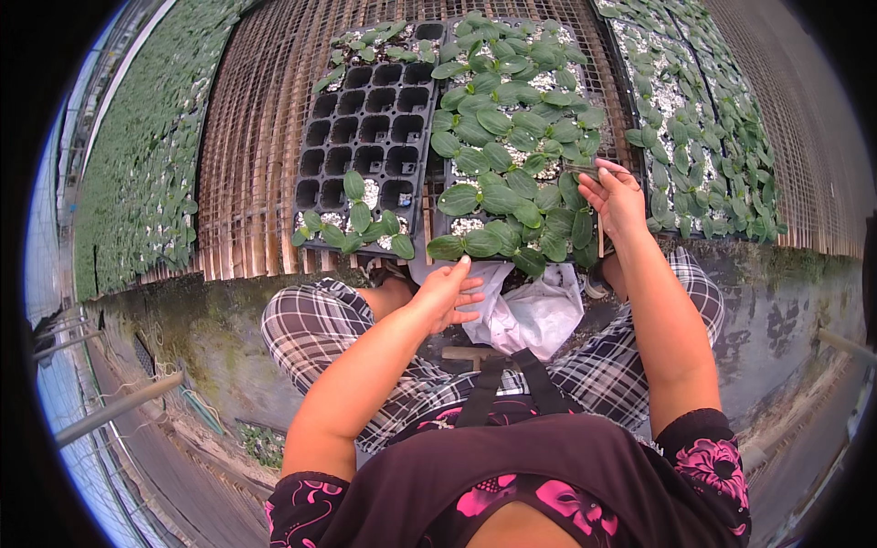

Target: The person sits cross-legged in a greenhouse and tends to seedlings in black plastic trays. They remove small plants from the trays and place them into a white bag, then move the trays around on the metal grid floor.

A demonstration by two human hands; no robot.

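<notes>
Before me a black plastic plug tray [442, 205] is crowded with cucumber-like seedlings [497, 157], their paired green leaves hiding most of the white granular growing medium. My left hand [449, 294] is at this tray's near edge, thumb up against the rim and leaves, the other fingers spread with nothing between them. At the tray's right side, my right hand [616, 195] pinches a thin dark object [581, 168] that points left among the leaves; I cannot tell what it is. Left of it lies a second plug tray [356, 113], mostly bare cells, with seedlings in its near and far rows.
Both trays rest on a slatted bench [253, 137] covered with mesh. More seedling trays [675, 123] stand at the right, and a wide bed of seedlings [154, 137] lies at the left. A white plastic bag [531, 312] hangs between my knees. A pipe [120, 409] juts in at lower left.
</notes>
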